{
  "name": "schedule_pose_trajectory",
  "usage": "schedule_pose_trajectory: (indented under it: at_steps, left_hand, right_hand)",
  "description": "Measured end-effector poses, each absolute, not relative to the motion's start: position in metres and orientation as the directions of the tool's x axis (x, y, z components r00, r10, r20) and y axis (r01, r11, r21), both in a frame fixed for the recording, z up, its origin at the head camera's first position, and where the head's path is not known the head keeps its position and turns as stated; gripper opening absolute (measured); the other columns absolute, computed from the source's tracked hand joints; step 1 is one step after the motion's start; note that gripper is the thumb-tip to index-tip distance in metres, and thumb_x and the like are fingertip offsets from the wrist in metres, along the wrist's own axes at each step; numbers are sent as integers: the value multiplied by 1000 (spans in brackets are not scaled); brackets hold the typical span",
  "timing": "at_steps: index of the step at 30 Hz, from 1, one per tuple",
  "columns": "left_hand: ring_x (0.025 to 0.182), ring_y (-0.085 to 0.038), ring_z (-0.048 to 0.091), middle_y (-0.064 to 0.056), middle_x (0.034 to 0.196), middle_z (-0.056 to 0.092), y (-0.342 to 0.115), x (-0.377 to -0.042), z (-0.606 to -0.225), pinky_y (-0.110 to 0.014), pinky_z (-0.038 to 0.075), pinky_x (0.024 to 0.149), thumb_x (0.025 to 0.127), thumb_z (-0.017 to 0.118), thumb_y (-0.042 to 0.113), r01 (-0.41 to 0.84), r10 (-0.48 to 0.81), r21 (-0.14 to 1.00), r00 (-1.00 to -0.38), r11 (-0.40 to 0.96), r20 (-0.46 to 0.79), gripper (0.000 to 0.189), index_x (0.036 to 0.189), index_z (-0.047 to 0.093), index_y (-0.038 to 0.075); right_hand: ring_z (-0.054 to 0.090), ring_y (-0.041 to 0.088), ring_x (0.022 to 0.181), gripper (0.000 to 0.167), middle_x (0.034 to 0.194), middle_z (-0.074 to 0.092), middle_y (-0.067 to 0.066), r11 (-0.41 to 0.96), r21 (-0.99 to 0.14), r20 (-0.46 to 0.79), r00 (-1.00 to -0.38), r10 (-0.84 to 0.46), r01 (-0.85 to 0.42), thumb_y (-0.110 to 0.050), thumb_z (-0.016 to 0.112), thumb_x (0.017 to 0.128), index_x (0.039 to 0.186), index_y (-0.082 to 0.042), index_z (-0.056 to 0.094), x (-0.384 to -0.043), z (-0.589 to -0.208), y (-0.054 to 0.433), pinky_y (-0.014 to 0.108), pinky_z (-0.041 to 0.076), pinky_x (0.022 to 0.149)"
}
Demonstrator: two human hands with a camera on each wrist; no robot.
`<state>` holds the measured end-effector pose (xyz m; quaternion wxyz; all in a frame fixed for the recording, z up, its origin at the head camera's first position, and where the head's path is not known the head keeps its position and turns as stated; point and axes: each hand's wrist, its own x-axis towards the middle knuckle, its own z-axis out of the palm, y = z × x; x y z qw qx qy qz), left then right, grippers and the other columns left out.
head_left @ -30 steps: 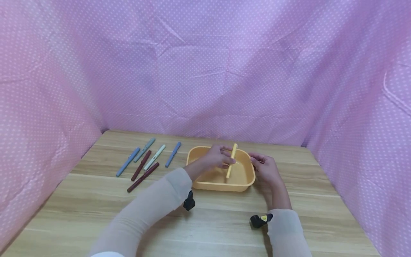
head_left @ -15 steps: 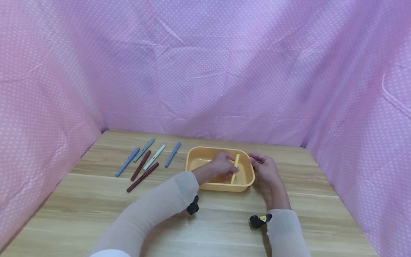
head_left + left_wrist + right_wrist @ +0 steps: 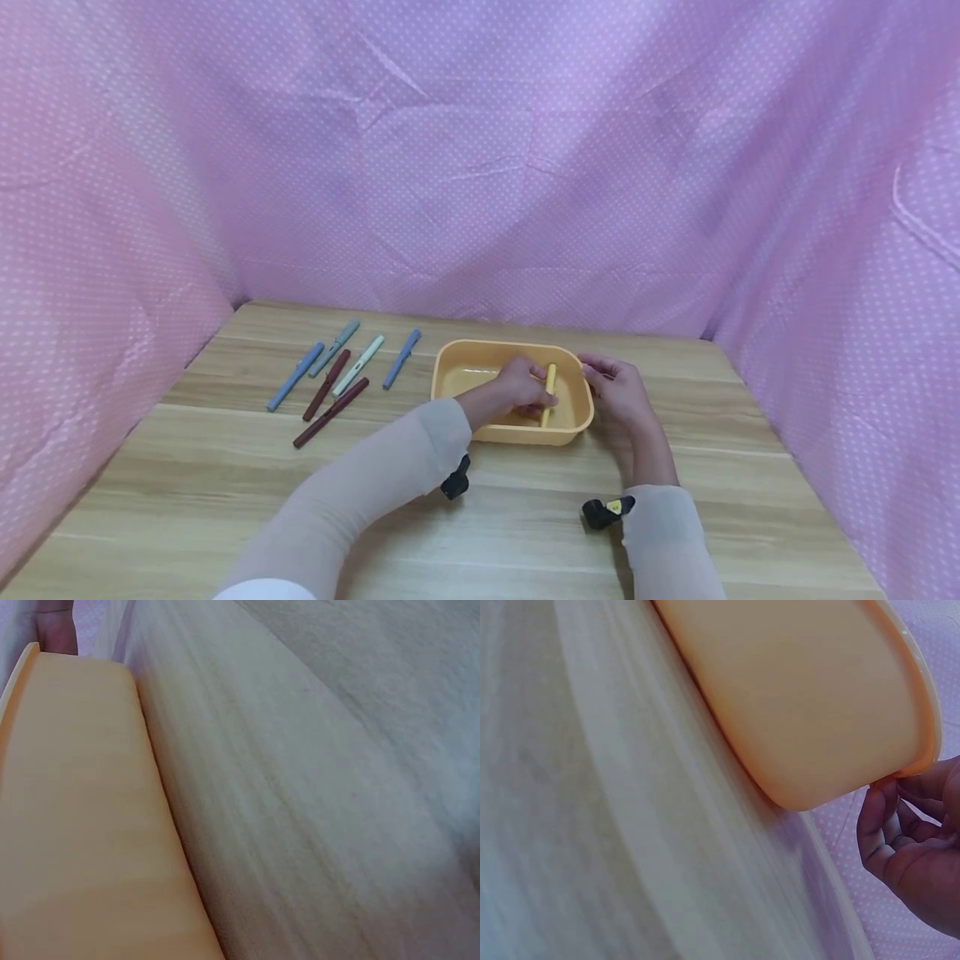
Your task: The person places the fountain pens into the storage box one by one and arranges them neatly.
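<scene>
In the head view, a yellow pen (image 3: 551, 380) is low inside a yellow-orange rectangular box (image 3: 517, 436), near its right end. My left hand (image 3: 517, 387) reaches over the box's front wall and pinches this pen between thumb and fingers; some fingertips are hidden behind the hand. At the box's right end, my right hand (image 3: 621, 392) grips the rim. The right wrist view shows thumb and fingers of the right hand (image 3: 922, 862) meeting at the edge of the box (image 3: 817, 712). Only the outer wall of the box (image 3: 90, 810) fills the left wrist view's left side.
Left of the box, several pens lie on the wooden table (image 3: 525, 525): two dark red pens (image 3: 331, 413), a pale green pen (image 3: 358, 367), a grey-green pen (image 3: 334, 348) and blue pens (image 3: 402, 359). Pink dotted cloth (image 3: 480, 167) hangs around the table's back and sides.
My left hand has lowered the yellow pen from above the box down into it, moving slightly right. The right hand stays at the box's right rim.
</scene>
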<state>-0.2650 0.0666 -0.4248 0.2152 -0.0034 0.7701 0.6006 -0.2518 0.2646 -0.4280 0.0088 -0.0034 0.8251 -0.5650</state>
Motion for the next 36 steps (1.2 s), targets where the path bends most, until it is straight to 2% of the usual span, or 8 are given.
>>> schedule_pose_trajectory:
  at_steps: [7, 16, 20, 25, 29, 36]
  left_hand:
    - [53, -14, 63, -12, 87, 67, 68, -264, -426, -24, 60, 54, 78, 83, -10, -248, 233, 921, -917, 299, -323, 54, 125, 57, -7]
    - [50, -15, 64, -11, 76, 67, 77, -260, -428, -24, 58, 49, 77, 85, -9, -234, 203, 911, -928, 340, -314, 43, 111, 58, -6]
    - [51, -15, 64, -13, 76, 69, 78, -257, -428, -24, 58, 49, 78, 83, -10, -240, 206, 918, -927, 316, -313, 47, 117, 56, -8]
    - [52, -16, 64, -15, 83, 66, 77, -255, -431, -24, 59, 50, 78, 80, -16, -255, 233, 932, -920, 258, -316, 51, 122, 55, -10]
    - [59, -25, 71, -17, 89, 64, 77, -254, -433, -27, 61, 53, 76, 78, -20, -285, 254, 938, -909, 197, -330, 52, 121, 55, -11]
    - [72, -34, 75, -17, 95, 63, 79, -250, -433, -29, 63, 57, 77, 78, -19, -301, 253, 936, -906, 182, -340, 55, 127, 54, -12]
  right_hand:
    - [65, 10, 101, 35, 130, 65, 23, 344, -939, 0, -1000, -9, -3, -14, 57, 106, 135, 4, 61, -252, -430, 263, 18, 56, 83]
    - [65, 8, 99, 35, 130, 65, 24, 343, -939, 9, -1000, -21, -16, -13, 56, 106, 135, 5, 61, -249, -430, 266, 17, 56, 82]
    - [65, 9, 100, 36, 132, 65, 23, 340, -940, 4, -1000, -28, -13, -15, 57, 106, 136, 4, 61, -249, -430, 268, 17, 56, 82]
    - [65, 10, 100, 36, 131, 65, 24, 341, -940, 10, -999, -33, -20, -15, 58, 106, 136, 5, 61, -248, -429, 270, 17, 56, 82]
    - [65, 10, 100, 35, 130, 66, 24, 342, -939, 19, -999, -26, -27, -15, 59, 105, 135, 4, 62, -246, -429, 270, 17, 56, 81]
    - [65, 10, 99, 38, 132, 64, 24, 321, -947, 14, -999, -44, -28, -16, 59, 105, 137, 5, 61, -244, -429, 273, 17, 56, 80]
